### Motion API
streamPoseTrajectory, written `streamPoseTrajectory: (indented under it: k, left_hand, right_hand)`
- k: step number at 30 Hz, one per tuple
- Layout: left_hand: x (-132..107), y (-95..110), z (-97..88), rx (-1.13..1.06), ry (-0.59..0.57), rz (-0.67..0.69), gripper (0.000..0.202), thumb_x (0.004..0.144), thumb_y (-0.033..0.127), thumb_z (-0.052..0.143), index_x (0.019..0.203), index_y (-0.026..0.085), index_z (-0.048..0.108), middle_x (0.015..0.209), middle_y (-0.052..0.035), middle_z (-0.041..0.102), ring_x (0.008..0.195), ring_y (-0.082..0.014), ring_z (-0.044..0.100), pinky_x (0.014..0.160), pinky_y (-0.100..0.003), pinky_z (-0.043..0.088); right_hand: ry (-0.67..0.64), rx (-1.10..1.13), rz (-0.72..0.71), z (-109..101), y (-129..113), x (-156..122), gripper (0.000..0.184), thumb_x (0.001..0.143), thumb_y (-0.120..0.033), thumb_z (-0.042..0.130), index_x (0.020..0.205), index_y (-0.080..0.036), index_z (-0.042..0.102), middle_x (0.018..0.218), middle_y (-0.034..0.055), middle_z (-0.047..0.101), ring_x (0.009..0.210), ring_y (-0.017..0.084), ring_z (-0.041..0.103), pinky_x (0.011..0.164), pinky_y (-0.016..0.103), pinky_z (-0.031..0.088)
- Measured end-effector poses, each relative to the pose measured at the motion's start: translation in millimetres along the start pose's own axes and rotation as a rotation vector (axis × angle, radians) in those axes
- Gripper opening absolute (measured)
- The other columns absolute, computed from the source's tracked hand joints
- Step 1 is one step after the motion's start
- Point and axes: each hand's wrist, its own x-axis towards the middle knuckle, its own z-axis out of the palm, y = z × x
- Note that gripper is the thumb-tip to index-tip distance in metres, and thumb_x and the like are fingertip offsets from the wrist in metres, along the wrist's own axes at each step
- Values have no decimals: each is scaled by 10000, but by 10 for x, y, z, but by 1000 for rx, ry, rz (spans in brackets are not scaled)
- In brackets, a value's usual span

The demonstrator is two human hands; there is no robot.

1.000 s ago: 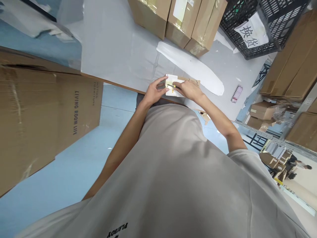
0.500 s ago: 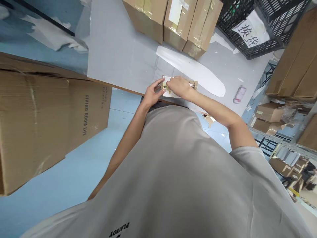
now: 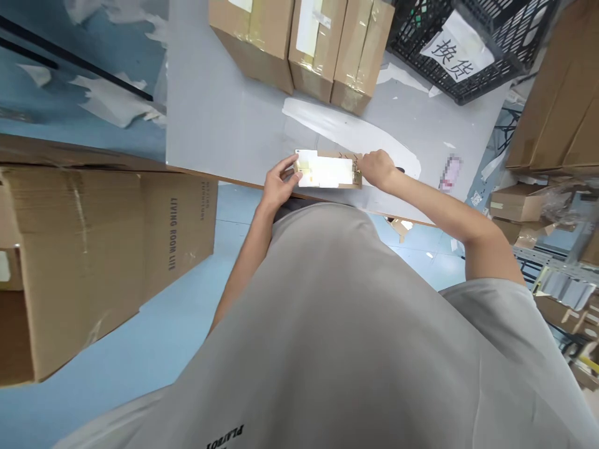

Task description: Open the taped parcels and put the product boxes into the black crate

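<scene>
A small flat cardboard box with a white label on top lies at the near edge of the grey table. My left hand grips its left end, thumb on top. At the box's right end my right hand is curled shut. A dark tip of a thin tool sticks out past that hand. The tool's working end is hidden by the fingers.
Three taped cartons stand at the table's back, and a long white plastic piece lies before them. A black crate with a paper sign is at the back right. A large carton lies at the left. Shelves of boxes are at the right.
My right hand has slid along the top of the small box from its left end to its right end, which uncovers the white label. My left hand kept hold of the left end.
</scene>
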Motion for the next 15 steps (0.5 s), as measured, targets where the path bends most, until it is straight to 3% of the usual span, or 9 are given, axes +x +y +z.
streamPoseTrajectory:
  k: [3, 5, 12, 15]
  left_hand:
    - [8, 0, 26, 0, 2, -6, 1040, 867, 1006, 866, 1567, 240, 799, 1700, -232, 731, 1608, -447, 712, 1366, -649, 582]
    - [12, 15, 41, -6, -2, -13, 1048, 846, 1020, 869, 1552, 248, 806, 1695, -226, 737, 1604, -445, 717, 1363, -653, 581]
    - [10, -7, 19, -23, -37, -33, 1036, 873, 993, 871, 1592, 254, 776, 1691, -226, 735, 1539, -422, 767, 1306, -641, 628]
    - [2, -47, -33, -113, 16, -130, 1052, 774, 925, 994, 1549, 243, 795, 1687, -224, 737, 1455, -423, 809, 1207, -581, 708]
  right_hand:
    - [-164, -357, -15, -191, 234, -149, 358, 1167, -383, 720, 869, -199, 798, 986, 204, 860, 1295, 469, 803, 1146, 623, 552]
    - [-206, -446, -31, -276, 312, -216, 327, 1173, -381, 724, 932, -190, 835, 1067, 216, 888, 1280, 457, 811, 1134, 602, 550]
    - [-209, -435, 43, -520, 342, -474, 246, 1176, -395, 754, 1185, -200, 904, 1195, 216, 911, 1237, 406, 821, 1090, 506, 499]
    - [-172, -327, 81, -552, 366, -626, 238, 1156, -409, 763, 1135, -211, 895, 1092, 154, 908, 1108, 341, 818, 990, 416, 496]
